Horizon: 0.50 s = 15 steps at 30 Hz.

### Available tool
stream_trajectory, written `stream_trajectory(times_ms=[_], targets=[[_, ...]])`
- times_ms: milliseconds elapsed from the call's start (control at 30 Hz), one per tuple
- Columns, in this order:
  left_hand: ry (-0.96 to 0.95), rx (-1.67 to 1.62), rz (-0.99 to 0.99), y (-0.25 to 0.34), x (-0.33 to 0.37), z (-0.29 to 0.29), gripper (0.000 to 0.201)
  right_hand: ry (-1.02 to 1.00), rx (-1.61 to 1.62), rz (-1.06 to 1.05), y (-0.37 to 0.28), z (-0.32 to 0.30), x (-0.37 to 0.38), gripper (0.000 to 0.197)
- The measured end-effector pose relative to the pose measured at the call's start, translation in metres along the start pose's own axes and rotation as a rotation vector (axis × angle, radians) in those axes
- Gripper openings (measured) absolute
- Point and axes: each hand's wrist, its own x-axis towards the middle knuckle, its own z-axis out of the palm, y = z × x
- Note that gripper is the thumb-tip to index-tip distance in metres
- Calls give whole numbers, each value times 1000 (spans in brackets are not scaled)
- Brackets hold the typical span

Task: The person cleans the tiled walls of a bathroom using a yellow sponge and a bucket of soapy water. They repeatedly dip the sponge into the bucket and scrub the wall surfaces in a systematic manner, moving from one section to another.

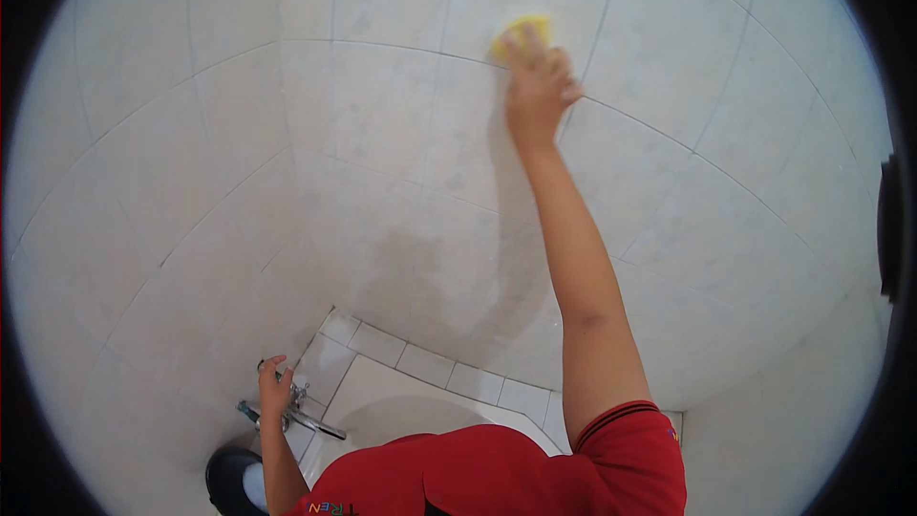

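My right hand (538, 86) is stretched far up, its fingers pressing a yellow sponge (524, 31) flat against the pale tiled wall (401, 105). Part of the sponge is covered by the fingers. Low on the left, my left hand (275, 382) is beside the chrome tap (304, 413), with its fingers curled around a small dark part at the wall. What that part is, I cannot make out.
Below me lies a white bathtub (401, 392) edged by a ledge of small white tiles (423, 363). A black rounded object (229, 480) stands at the lower left. A dark fixture (889, 229) sits at the far right rim.
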Motion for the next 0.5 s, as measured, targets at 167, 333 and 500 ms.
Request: stream_trajectory(times_ms=[167,333,500], targets=[[-55,-33,89,22,14,9,27,-416,226,-904,18,-3,-166,39],[-68,-44,85,20,21,-4,27,-338,-126,-397,113,-34,-143,39],[-37,-37,104,14,27,-4,25,207,-205,373,150,-84,-70,49]])
